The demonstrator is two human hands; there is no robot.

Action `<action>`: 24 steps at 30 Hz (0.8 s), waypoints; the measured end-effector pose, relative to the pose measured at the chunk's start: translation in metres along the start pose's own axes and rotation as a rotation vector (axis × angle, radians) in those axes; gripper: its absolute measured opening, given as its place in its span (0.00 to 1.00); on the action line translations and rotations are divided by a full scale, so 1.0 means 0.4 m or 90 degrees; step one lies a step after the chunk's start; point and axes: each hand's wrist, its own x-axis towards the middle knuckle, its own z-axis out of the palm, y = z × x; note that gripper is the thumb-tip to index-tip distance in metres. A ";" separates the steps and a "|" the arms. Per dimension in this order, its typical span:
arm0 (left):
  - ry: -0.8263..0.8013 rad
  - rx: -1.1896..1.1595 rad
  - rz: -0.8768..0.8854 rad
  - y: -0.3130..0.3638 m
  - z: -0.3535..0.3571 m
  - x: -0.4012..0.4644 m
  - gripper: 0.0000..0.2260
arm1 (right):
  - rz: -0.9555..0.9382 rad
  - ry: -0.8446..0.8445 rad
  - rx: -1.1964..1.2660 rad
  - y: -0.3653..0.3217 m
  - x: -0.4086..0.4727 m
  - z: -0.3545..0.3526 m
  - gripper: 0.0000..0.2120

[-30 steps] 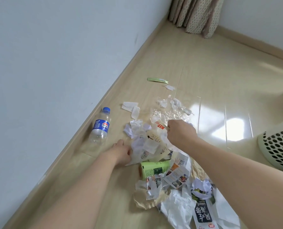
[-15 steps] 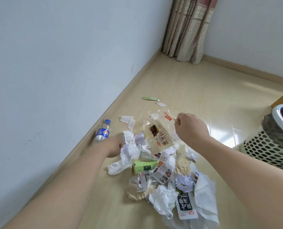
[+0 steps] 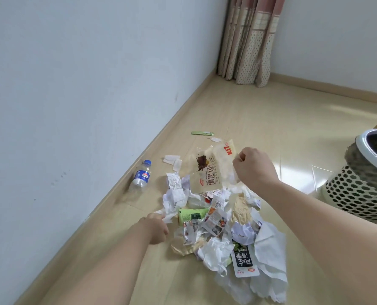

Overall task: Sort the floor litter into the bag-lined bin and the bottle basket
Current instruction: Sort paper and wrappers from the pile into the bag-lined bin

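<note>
Below right hand (image 3: 252,170) fingers: bread wrapper (image 3: 207,172) pinched at corner, dangling; light, limp, slippery film. Left hand (image 3: 157,227) fingers curled on crumpled paper (image 3: 174,199) edge; soft, weightless.

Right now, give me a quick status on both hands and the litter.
Right hand pinches a clear snack wrapper, lifted. Left hand grips crumpled white paper in the pile. Bottle lies by the wall; bin to the right.
</note>
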 end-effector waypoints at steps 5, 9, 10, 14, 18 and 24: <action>0.117 -0.068 -0.053 -0.025 -0.003 0.029 0.15 | -0.029 -0.026 -0.016 -0.023 0.020 0.076 0.11; 0.274 -0.362 -0.134 -0.065 -0.060 0.022 0.11 | -0.026 -0.040 -0.002 -0.024 0.043 0.112 0.11; 0.296 -0.452 -0.155 -0.075 -0.073 0.017 0.12 | -0.020 -0.044 0.001 -0.021 0.042 0.118 0.12; 0.288 -0.737 -0.131 -0.083 -0.115 -0.028 0.07 | -0.009 -0.041 0.019 -0.006 0.020 0.120 0.12; 0.180 -0.841 -0.064 -0.073 -0.159 -0.094 0.10 | -0.002 -0.020 0.037 0.018 -0.003 0.062 0.11; 0.137 -0.720 0.018 0.024 -0.312 -0.193 0.05 | 0.034 0.037 0.092 0.097 -0.047 -0.102 0.11</action>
